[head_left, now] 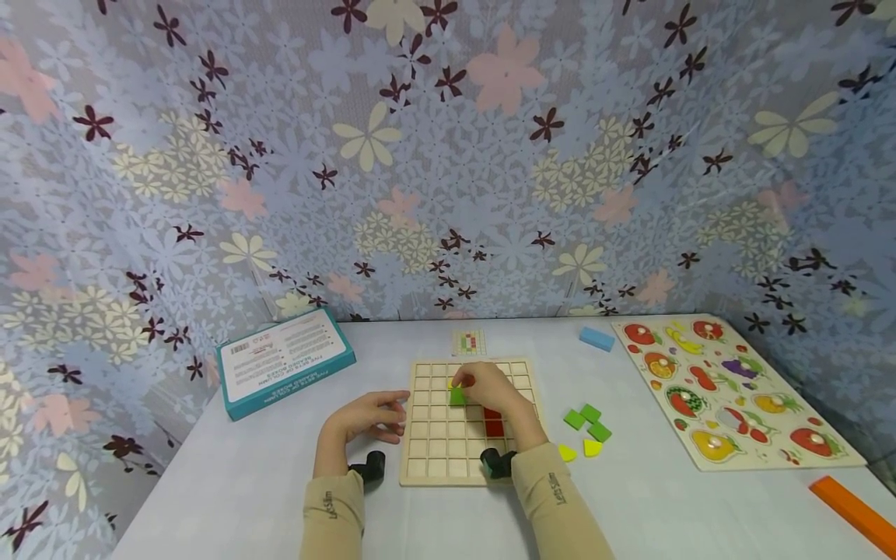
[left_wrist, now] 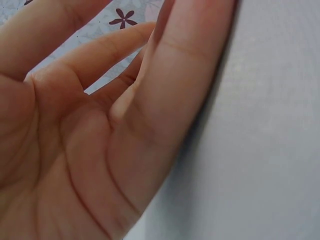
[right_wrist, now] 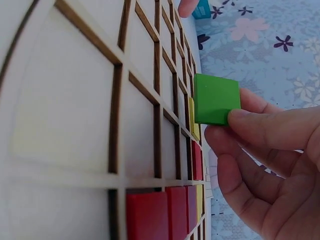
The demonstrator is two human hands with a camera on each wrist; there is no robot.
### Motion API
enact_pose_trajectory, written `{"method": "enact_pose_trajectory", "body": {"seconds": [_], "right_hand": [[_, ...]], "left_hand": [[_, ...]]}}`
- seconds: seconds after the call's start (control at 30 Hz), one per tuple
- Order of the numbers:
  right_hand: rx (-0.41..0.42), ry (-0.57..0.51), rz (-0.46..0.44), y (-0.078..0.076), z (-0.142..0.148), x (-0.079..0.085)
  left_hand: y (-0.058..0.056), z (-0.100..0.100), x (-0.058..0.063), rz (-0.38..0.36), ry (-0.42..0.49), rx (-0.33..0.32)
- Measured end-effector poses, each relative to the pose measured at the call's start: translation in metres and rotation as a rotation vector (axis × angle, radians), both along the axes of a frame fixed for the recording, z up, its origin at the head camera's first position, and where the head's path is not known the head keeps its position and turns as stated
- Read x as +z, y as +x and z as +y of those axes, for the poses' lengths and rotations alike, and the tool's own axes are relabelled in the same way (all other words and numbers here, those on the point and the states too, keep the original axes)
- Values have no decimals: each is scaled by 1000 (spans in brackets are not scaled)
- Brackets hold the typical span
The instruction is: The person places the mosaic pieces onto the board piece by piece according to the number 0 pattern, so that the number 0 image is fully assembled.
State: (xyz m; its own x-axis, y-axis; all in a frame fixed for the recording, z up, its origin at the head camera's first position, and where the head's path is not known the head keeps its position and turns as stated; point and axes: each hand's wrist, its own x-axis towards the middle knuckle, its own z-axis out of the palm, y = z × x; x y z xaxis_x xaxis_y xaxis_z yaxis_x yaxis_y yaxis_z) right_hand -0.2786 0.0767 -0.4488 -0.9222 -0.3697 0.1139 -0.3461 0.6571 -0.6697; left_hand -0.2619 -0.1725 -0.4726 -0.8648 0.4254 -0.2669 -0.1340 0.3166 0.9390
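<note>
My right hand (head_left: 490,386) pinches a green square tile (right_wrist: 216,99) between thumb and fingers, close over the wooden grid board (head_left: 428,468). Red tiles (right_wrist: 146,215) sit in one line of the board's cells, with a yellow tile (right_wrist: 194,120) in a cell near the green one. Part of the board is hidden under the right hand and forearm. Beside the board's left edge is my left hand (head_left: 369,416), its fingers loosely bent and holding nothing. The left wrist view shows its palm (left_wrist: 60,165) and fingers against the white tabletop.
Several green tiles (head_left: 588,418) and yellow pieces (head_left: 592,448) lie right of the board. A small pattern card (head_left: 469,342) is behind it. A teal box (head_left: 287,362) stands left, a blue block (head_left: 597,338) at the back, a fruit puzzle board (head_left: 742,389) and an orange bar (head_left: 850,509) right.
</note>
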Motion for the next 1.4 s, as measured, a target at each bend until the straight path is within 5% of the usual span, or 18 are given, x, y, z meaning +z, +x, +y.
{"method": "enact_pose_trajectory", "body": {"seconds": [0.67,1.4], "right_hand": [[-2,44,30,-9,-8,-10],[7,152,14,-2,-7,0]], "left_hand": [[1,-1,-5,-14,11,1],[1,0,-2,-11,19,-3]]}}
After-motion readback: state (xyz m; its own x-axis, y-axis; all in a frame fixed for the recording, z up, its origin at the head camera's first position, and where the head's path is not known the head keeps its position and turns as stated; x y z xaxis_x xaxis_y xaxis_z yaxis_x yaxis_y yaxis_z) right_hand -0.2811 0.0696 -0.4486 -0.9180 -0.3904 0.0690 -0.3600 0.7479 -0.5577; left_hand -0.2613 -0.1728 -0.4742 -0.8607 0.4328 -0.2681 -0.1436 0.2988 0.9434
